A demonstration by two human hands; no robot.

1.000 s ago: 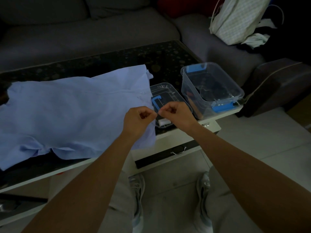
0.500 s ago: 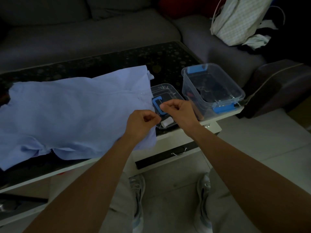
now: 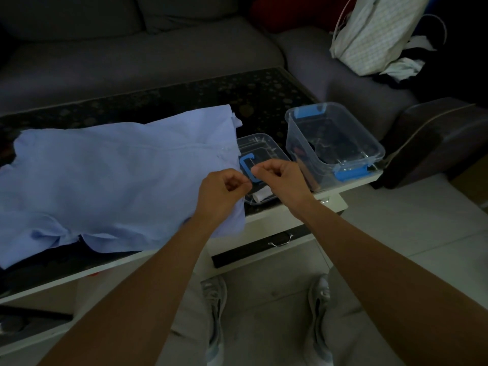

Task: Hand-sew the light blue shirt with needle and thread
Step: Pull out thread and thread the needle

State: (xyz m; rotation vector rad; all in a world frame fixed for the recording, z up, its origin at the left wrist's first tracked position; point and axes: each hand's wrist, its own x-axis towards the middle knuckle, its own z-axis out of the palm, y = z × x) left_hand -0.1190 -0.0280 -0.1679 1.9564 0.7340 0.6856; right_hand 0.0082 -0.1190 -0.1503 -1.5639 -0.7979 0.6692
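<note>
Dim coffee table (image 3: 264,101), light blue shirt (image 3: 105,186) spread flat on it, and your left hand (image 3: 221,192) and right hand (image 3: 282,178), both pinching something too fine to see, now sit slightly apart over its edge instead of touching, so you're probably drawing thread, not stitching yet.

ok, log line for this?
left hand: fingers pinched, over shirt edge | right hand: fingers pinched, over lid | needle, thread: not visible
</note>
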